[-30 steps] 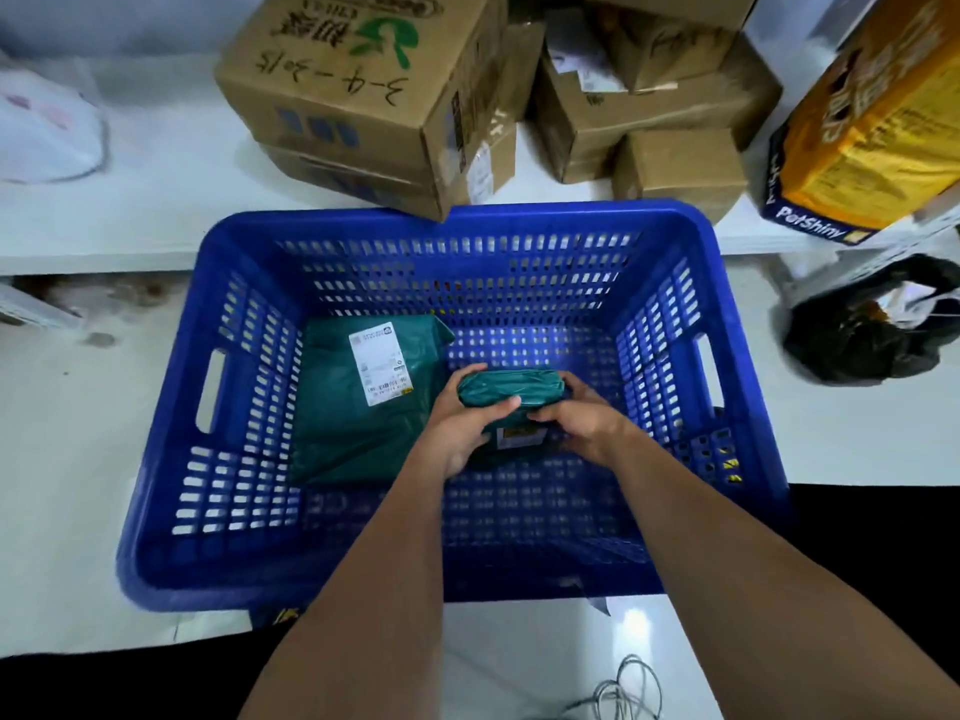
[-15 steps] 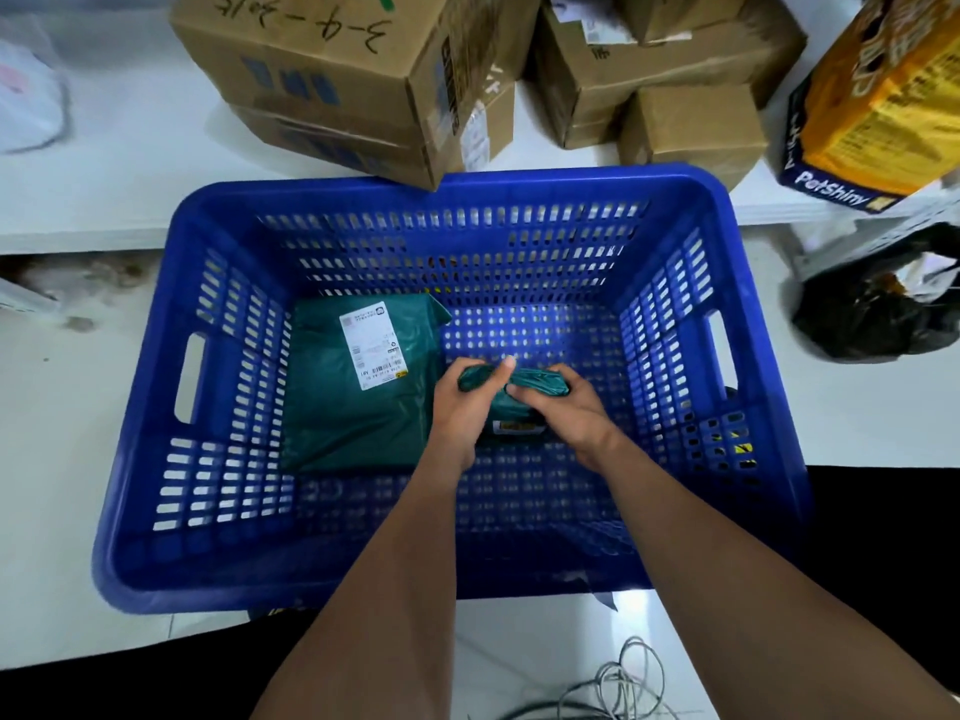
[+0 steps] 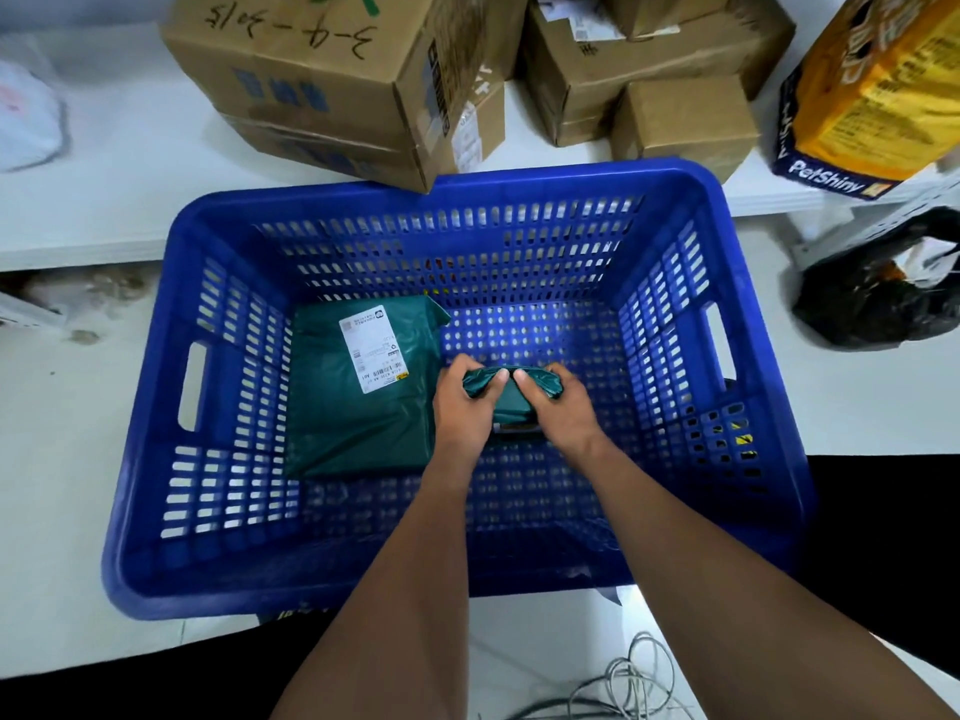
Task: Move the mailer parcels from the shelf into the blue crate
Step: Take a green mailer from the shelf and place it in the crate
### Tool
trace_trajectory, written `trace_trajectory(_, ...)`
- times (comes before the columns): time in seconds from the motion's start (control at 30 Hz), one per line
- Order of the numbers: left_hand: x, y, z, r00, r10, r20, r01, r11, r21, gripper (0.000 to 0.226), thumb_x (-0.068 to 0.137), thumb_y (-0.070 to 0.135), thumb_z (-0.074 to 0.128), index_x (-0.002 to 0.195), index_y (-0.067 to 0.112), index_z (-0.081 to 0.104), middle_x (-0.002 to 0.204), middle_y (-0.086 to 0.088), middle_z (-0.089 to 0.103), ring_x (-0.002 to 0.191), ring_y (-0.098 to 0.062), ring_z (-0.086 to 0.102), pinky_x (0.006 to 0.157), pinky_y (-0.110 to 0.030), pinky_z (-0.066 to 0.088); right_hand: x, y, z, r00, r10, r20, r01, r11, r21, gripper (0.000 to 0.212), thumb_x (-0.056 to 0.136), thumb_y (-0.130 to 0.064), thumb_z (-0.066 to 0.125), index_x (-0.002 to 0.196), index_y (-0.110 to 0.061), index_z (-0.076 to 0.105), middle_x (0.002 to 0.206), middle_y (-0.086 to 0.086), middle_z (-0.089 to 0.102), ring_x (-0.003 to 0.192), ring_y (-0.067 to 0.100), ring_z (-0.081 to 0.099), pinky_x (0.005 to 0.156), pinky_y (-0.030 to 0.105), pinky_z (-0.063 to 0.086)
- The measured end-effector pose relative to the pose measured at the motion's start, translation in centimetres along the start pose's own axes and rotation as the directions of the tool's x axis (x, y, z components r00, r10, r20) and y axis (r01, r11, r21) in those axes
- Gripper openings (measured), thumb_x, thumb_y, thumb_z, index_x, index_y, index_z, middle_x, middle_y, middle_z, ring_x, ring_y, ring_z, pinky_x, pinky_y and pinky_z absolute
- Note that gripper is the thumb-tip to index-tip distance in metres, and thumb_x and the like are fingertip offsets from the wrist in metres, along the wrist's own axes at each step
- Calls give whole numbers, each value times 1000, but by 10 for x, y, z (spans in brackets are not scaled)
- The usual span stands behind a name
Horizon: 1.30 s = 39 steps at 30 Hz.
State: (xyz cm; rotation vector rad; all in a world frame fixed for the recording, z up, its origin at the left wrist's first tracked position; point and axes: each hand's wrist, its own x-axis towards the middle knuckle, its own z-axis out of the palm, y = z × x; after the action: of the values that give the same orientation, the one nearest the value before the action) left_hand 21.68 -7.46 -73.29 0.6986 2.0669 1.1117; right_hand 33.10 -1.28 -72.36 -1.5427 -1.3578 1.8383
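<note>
A blue slotted crate [image 3: 753,407] stands on the white floor in front of a low white shelf [image 3: 130,200]. A large green mailer parcel [image 3: 322,407] with a white label lies flat on the crate's floor at the left. Beside it, low in the middle of the crate, both hands hold a small green mailer parcel [image 3: 511,400]. My left hand [image 3: 462,407] grips its left end and my right hand [image 3: 558,407] grips its right end, thumbs on top. Most of the small parcel is hidden under the hands.
Several brown cardboard boxes [image 3: 332,80] sit on the shelf behind the crate. An orange PetShiny bag [image 3: 872,90] leans at the right, a black plastic bag [image 3: 883,298] lies below it. Grey cables [image 3: 628,683] lie on the floor near me.
Both hands have pushed the small green parcel lower toward the crate floor, and the thumbs have come closer together on top of it. The large parcel has not moved.
</note>
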Motion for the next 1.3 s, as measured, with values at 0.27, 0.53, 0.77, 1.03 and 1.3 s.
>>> trace_trajectory(0.27, 2, 6, 11, 900, -436, 17, 372, 746, -552, 42, 62, 56, 80, 54, 24, 54, 74, -8, 56, 77, -22, 52, 78, -38, 46, 3, -9, 2, 936, 279, 214, -329, 911, 250, 92, 57, -87, 62, 115, -15, 68, 108, 11, 73, 97, 27, 72, 86, 45, 58)
trace_trajectory(0.53, -1, 7, 4, 942, -322, 96, 325, 800, -504, 39, 104, 17, 42, 90, 36, 74, 137, -2, 56, 129, -24, 48, 110, -49, 38, 19, -5, 14, 959, 263, -105, -246, 957, 154, 42, 95, -50, 50, 101, -11, 65, 105, 15, 69, 98, 32, 67, 81, 47, 58)
trace_trajectory(0.77, -13, 3, -24, 973, -78, 216, 134, 957, -259, 24, 98, 18, 58, 115, 31, 67, 123, 10, 61, 127, -19, 51, 107, -35, 43, 5, 3, 3, 995, 2, -99, -25, 971, -237, 42, 92, -52, 56, 99, -10, 54, 80, 4, 61, 72, 18, 57, 63, 28, 45)
trace_trajectory(1.03, 7, 45, 11, 951, 289, 107, -275, 637, 720, 27, 94, 34, 45, 109, 22, 65, 123, -2, 57, 118, -23, 51, 111, -45, 32, 6, -4, 5, 988, 138, -74, -130, 987, 97, 13, 98, -14, 55, 88, -10, 49, 72, 2, 52, 69, 14, 50, 60, 23, 48)
trace_trajectory(1.3, -10, 12, 28, 954, 285, 92, -220, 458, 862, 39, 94, 28, 38, 75, 10, 68, 72, -9, 68, 76, -31, 64, 66, -40, 48, 2, -7, 13, 957, 150, -249, -207, 953, -222, 47, 103, -42, 35, 114, -1, 56, 97, 14, 65, 91, 29, 61, 84, 39, 50)
